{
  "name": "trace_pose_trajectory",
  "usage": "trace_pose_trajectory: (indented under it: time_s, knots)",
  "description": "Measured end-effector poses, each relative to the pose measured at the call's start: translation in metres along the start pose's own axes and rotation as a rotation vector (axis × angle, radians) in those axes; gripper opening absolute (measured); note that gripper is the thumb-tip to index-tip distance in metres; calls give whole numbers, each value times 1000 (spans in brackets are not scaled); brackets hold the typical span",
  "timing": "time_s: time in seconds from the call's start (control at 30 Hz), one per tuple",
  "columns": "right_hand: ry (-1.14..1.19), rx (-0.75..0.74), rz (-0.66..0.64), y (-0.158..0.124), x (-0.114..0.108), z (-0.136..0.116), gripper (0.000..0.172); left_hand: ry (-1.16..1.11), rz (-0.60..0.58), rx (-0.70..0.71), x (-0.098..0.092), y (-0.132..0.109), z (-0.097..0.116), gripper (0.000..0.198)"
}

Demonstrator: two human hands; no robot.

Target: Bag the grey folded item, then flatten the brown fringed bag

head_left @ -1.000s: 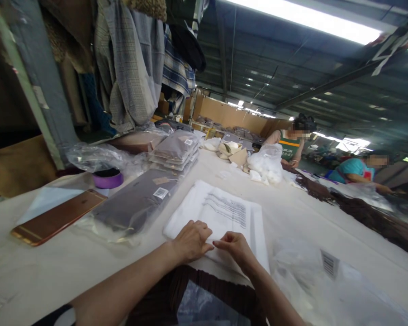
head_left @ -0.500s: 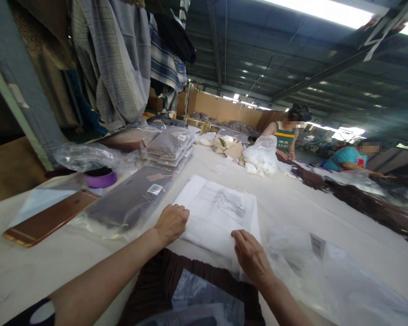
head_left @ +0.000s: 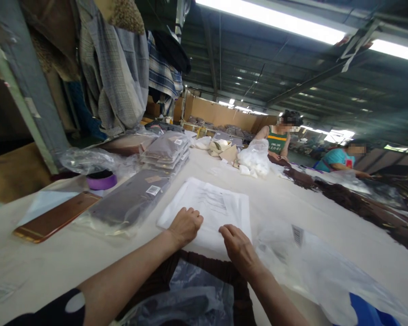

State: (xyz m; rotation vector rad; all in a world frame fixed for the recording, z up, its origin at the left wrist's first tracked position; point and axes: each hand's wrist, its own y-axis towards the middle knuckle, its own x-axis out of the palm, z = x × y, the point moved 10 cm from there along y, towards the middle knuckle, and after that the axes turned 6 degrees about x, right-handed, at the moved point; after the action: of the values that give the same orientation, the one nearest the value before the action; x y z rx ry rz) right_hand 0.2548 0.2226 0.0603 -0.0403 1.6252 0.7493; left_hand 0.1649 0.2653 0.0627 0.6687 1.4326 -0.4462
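Note:
A flat white plastic bag (head_left: pixel 209 199) with printed lines lies on the table in front of me. My left hand (head_left: pixel 186 226) is closed over its near left part, the fingers curled under and fingertips hidden. Beside it, my right hand (head_left: pixel 238 246) is closed in a pinch at the near right part. Whether thin film is caught in either hand, I cannot make out. Below the hands, brown cloth (head_left: pixel 243 290) with a clear plastic bag (head_left: pixel 190 301) on it lies against the near edge.
Bagged grey garments (head_left: pixel 122 199) with barcode labels are stacked to the left. A phone (head_left: pixel 56 217) and a purple tape roll (head_left: pixel 102 181) lie farther left. Clear plastic bags (head_left: pixel 309 262) spread at right. Two people (head_left: pixel 275 140) stand across the table beside brown cloth (head_left: pixel 346 199).
My hands have come closer together over the white bag, the left moving right and the right slightly left. More of the bag's left edge shows. The view has shifted a little.

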Motion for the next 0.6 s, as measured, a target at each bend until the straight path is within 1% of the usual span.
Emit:
trace_pose_trajectory:
  time_s: [0.07, 0.13, 0.23, 0.33, 0.47, 0.53, 0.6]
  knots:
    - [-60, 39, -28, -4, 4, 9, 36, 28, -15, -63, 0, -4, -15, 25]
    - [-114, 118, -50, -10, 7, 25, 37, 47, -19, -111, -3, -10, -28, 26]
    - [-152, 264, -68, -22, 7, 55, 33, 53, -8, -157, -11, -23, -45, 29]
    - [-121, 407, -63, -36, 2, 80, 29, 20, 15, -227, -14, -43, -66, 31]
    - [39, 616, -3, -55, -5, 103, 23, -124, 69, -398, -8, -72, -102, 28]
    - [170, 740, 57, -65, -6, 114, 19, -245, 125, -506, -5, -85, -118, 22]
    - [333, 873, 117, -75, -2, 124, 17, -407, 198, -632, -2, -96, -132, 13]
